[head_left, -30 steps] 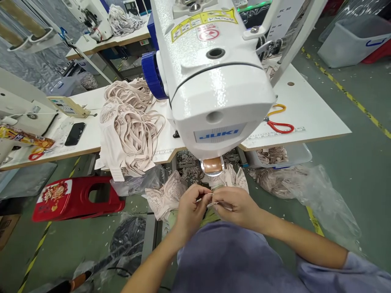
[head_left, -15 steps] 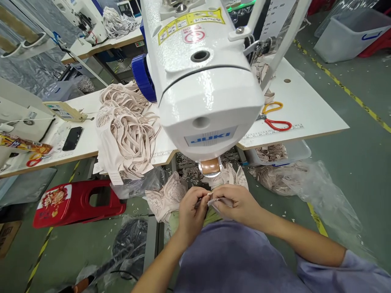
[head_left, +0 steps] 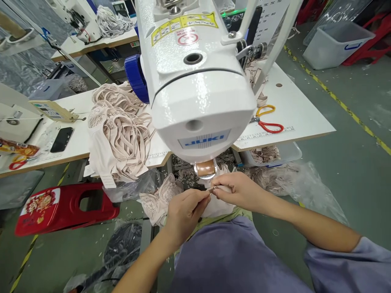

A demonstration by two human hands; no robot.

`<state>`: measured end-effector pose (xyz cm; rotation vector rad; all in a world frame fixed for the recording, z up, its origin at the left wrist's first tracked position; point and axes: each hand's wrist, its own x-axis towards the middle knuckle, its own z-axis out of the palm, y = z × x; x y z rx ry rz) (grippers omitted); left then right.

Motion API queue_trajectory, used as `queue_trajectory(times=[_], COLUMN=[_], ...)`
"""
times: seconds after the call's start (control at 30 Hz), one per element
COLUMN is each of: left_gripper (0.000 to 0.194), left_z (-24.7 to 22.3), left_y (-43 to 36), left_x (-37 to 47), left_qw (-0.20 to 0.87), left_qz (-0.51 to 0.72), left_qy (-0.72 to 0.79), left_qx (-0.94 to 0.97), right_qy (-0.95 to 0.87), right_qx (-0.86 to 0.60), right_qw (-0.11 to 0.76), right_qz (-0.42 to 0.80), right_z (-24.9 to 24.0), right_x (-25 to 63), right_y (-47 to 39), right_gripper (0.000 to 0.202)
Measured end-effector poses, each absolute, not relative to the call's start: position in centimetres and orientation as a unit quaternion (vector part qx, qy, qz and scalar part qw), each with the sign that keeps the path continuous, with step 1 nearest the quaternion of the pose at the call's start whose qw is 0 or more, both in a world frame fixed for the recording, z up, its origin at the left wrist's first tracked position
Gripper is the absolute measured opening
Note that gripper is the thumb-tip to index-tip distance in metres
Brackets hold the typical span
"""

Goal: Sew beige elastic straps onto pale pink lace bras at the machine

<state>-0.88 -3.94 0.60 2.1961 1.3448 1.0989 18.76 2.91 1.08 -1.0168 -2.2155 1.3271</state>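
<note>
Under the sewing machine's head (head_left: 203, 101), my two hands meet over my lap. My left hand (head_left: 185, 209) is closed in a pinch at the left end of a narrow beige strap (head_left: 211, 189). Thumb and fingers of my right hand (head_left: 241, 190) are closed on the same strap, with some beige cloth bunched in the palm. Below them hangs a pale beige fabric panel (head_left: 218, 207). A beige lace bra (head_left: 161, 197) lies just left of the hands. The strap's tip is mostly hidden by my fingers.
A heap of beige bras (head_left: 122, 134) hangs over the table edge on the left. Red-and-yellow-handled scissors (head_left: 270, 124) lie on the right tabletop (head_left: 305, 114). A black phone (head_left: 62, 139) rests at far left. A red stool (head_left: 67, 207) stands on the floor.
My right hand has risen slightly towards the machine, and more of the pale panel shows beneath it. My left hand keeps its pinch. The whole view has shifted a little.
</note>
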Motion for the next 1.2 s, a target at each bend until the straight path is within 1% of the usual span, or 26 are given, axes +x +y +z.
queue_trajectory(times=[0.17, 0.4, 0.53, 0.6, 0.63, 0.7, 0.8, 0.83, 0.9, 0.97, 1.03, 1.13, 1.2], left_gripper=[0.012, 0.015, 0.019, 0.026, 0.032, 0.041, 0.046, 0.046, 0.044, 0.040, 0.031, 0.019, 0.018], left_z=[0.5, 0.3, 1.0, 1.2, 1.2, 1.0, 0.7, 0.7, 0.8, 1.0, 0.9, 0.1, -0.7], left_y=[-3.6, -3.5, -2.7, -2.3, -2.1, -1.9, -1.9, -1.9, -1.9, -1.6, -1.3, -0.6, -0.2], left_x=[-1.1, -1.4, -1.5, -1.6, -1.7, -1.7, -1.4, -1.3, -0.9, -0.6, -0.8, -1.7, -2.5], left_qw=[0.183, 0.207, 0.282, 0.301, 0.290, 0.231, 0.131, 0.120, 0.144, 0.174, 0.148, 0.001, -0.082], left_qz=[0.371, 0.346, 0.246, 0.198, 0.185, 0.178, 0.197, 0.205, 0.214, 0.234, 0.263, 0.291, 0.292], left_qy=[0.473, 0.470, 0.512, 0.511, 0.505, 0.492, 0.480, 0.480, 0.492, 0.523, 0.554, 0.524, 0.459], left_qx=[0.778, 0.785, 0.773, 0.781, 0.792, 0.821, 0.845, 0.845, 0.831, 0.801, 0.776, 0.801, 0.835], right_qy=[-0.765, -0.786, -0.799, -0.801, -0.800, -0.794, -0.796, -0.802, -0.817, -0.826, -0.833, -0.848, -0.863], right_qx=[-0.349, -0.330, -0.333, -0.335, -0.336, -0.338, -0.341, -0.341, -0.342, -0.343, -0.359, -0.389, -0.386], right_qw=[0.142, 0.118, 0.095, 0.084, 0.082, 0.099, 0.163, 0.183, 0.200, 0.191, 0.163, 0.117, 0.104], right_qz=[0.523, 0.509, 0.492, 0.488, 0.491, 0.496, 0.473, 0.454, 0.420, 0.405, 0.389, 0.342, 0.310], right_z=[1.9, 1.9, 2.2, 2.2, 2.2, 2.0, 1.6, 1.6, 1.9, 2.5, 3.2, 3.9, 4.1], right_x=[18.7, 19.0, 19.1, 19.2, 19.2, 19.3, 19.5, 19.5, 19.4, 18.9, 18.3, 17.5, 17.1], right_y=[3.2, 3.3, 3.3, 3.3, 3.3, 3.1, 2.8, 2.8, 3.3, 4.4, 5.8, 7.5, 8.1], right_gripper=[0.016, 0.017, 0.018, 0.018, 0.017, 0.017, 0.020, 0.021, 0.021, 0.020, 0.020, 0.021, 0.021])
